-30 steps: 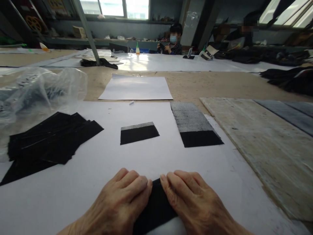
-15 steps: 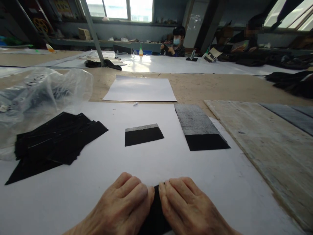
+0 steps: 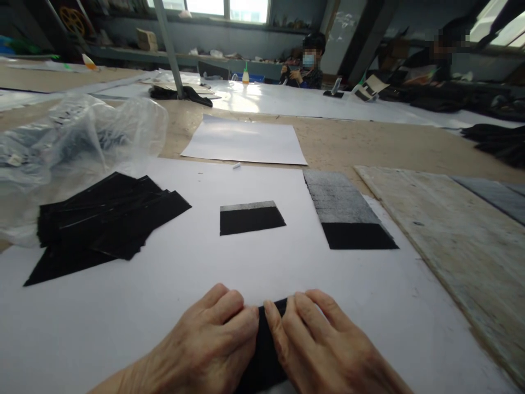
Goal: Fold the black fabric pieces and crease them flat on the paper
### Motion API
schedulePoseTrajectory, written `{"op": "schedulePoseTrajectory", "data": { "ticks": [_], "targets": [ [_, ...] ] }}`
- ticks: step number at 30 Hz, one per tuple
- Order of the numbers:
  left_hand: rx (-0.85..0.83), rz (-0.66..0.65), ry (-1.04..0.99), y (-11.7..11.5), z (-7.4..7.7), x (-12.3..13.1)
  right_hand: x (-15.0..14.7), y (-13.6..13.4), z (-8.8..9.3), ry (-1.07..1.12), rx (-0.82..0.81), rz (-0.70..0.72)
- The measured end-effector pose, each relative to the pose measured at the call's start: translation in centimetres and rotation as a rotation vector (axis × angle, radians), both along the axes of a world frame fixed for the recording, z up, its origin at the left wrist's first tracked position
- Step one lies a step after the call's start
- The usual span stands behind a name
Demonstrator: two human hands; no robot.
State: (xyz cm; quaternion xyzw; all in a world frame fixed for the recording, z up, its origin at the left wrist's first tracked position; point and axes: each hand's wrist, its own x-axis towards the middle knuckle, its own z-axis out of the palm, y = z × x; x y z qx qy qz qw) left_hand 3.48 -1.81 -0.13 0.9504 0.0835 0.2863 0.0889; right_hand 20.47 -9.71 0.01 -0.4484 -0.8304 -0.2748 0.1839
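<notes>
Near the bottom of the head view, a black fabric piece (image 3: 263, 358) lies on the white table covering (image 3: 197, 268), its far edge between my hands. My left hand (image 3: 213, 334) is closed on the left part of that edge, fingers curled. On the right part, my right hand (image 3: 324, 342) pinches the edge, thumb and fingers a little apart along it; the hands hide much of the piece. Beyond them lies a small black piece with a grey strip (image 3: 252, 220). To its right is a larger piece, grey above and black below (image 3: 338, 200).
A loose pile of black fabric pieces (image 3: 110, 221) lies at left, beside a clear plastic bag (image 3: 123, 123). A white sheet (image 3: 246, 142) and a small white stick (image 3: 237, 166) are farther back. A pale board (image 3: 435, 235) lies at right. A co-worker (image 3: 305, 65) sits across the table.
The camera view has shifted slightly, so the scene sits further right and higher. My right fingers have slid rightward along the far edge, exposing more of it between my hands.
</notes>
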Motion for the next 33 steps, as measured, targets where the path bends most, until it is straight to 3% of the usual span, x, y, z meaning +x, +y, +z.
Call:
{"op": "schedulePoseTrajectory", "data": {
  "ticks": [3,7,13,22,25,29,33],
  "targets": [
    [-0.063,-0.041,-0.051,0.1,-0.1,-0.1,-1.0,0.5,-0.3,0.052,0.056,0.042],
    [-0.083,-0.046,0.026,0.4,0.5,-1.3,-0.9,0.7,-0.3,0.075,-0.032,0.149],
    [-0.096,0.01,-0.038,0.5,0.6,-3.2,0.1,0.2,-0.1,-0.042,-0.071,0.119],
    [-0.064,0.013,-0.046,-0.1,-0.2,-2.8,-1.2,0.4,1.3,-0.055,-0.162,0.099],
    [-0.111,-0.011,-0.054,0.0,-0.2,-2.7,-1.8,0.9,1.0,0.028,-0.163,0.171],
    [-0.175,0.0,-0.053,0.4,-0.1,-3.1,-2.2,1.8,0.5,0.126,-0.284,0.308],
    [-0.187,0.0,-0.091,0.8,-0.2,-4.1,-1.8,2.2,0.2,0.146,-0.271,0.329]
  ]
}}
